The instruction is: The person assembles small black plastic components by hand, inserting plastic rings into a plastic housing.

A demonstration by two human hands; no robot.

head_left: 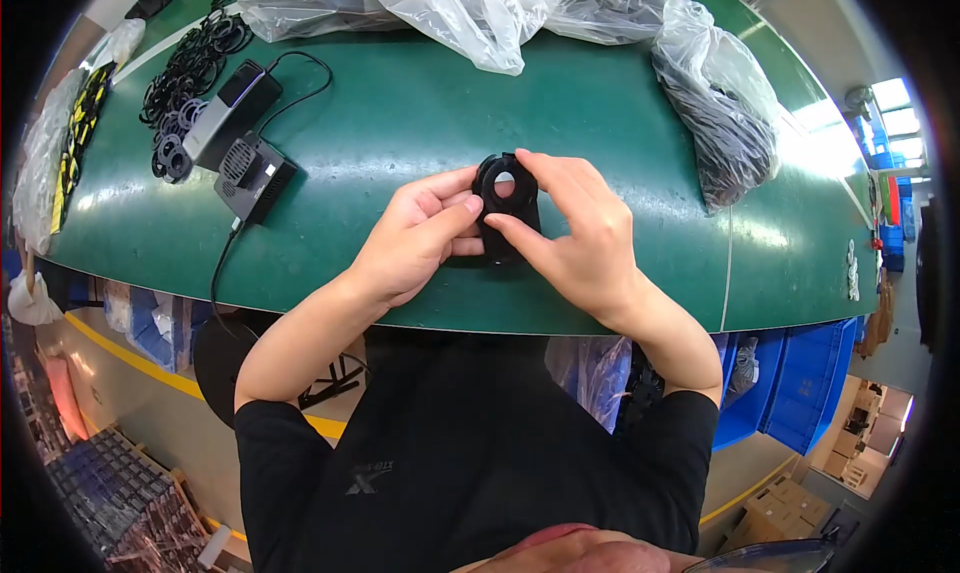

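Note:
Between my two hands, above the near middle of the green table, is a black part with a round ring-shaped top (489,185) and a longer dark body below it. Light shows through the hole in the ring. My left hand (420,227) grips its left side, thumb on the front and fingers behind. On the other side my right hand (580,229) pinches it, with the index finger at the upper rim and the thumb lower on the body. The fingertips behind the part are partly hidden.
A grey-black box-shaped device (254,178) with cables stands on the left of the table (400,103). Behind it lies a heap of black rings (172,103). Clear plastic bags (470,13) cover the far edge; a bag of dark parts (722,113) lies right. Blue bins (805,383) sit below.

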